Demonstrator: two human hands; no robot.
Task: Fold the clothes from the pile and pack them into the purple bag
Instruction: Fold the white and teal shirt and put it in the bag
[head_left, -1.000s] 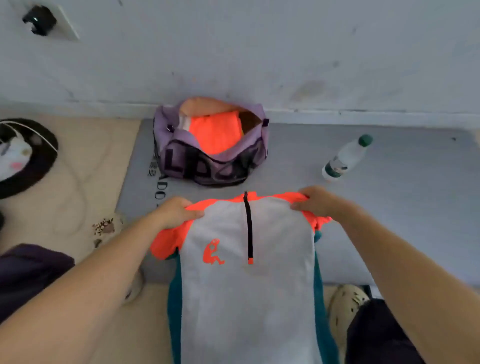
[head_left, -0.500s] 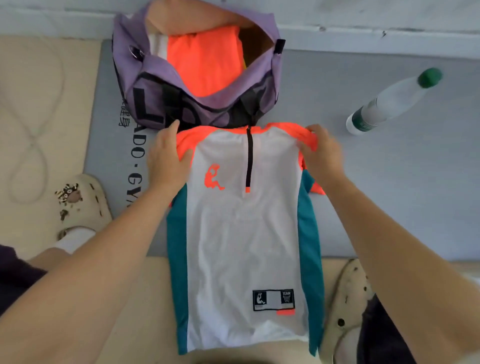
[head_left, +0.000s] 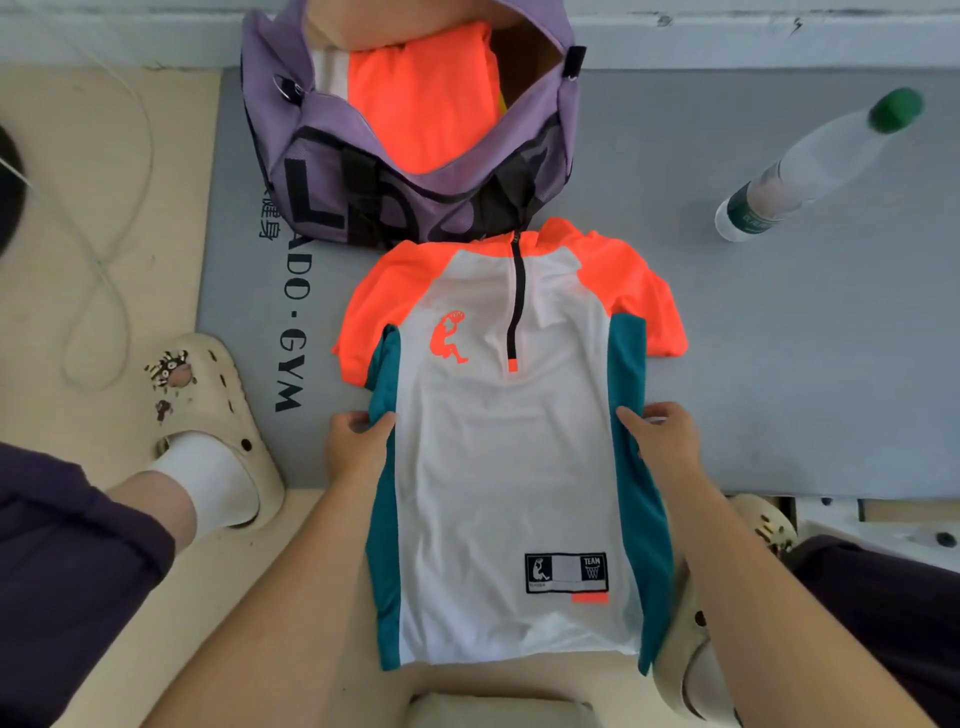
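shirt: flat on mat, hem hanging off, just below bag
left hand: pinching teal side seam
right hand: gripping other seam
feel: probably light, floppy, kinda slippery mesh
hold: best at both side seams

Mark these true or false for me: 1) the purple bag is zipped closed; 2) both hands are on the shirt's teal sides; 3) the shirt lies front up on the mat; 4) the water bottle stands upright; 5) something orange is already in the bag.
1) False. The purple bag is open at the top.
2) True. The left hand and right hand pinch the teal side panels of the shirt.
3) True. Its zipper and logo face up on the grey mat.
4) False. The water bottle lies on its side.
5) True. An orange garment shows inside.
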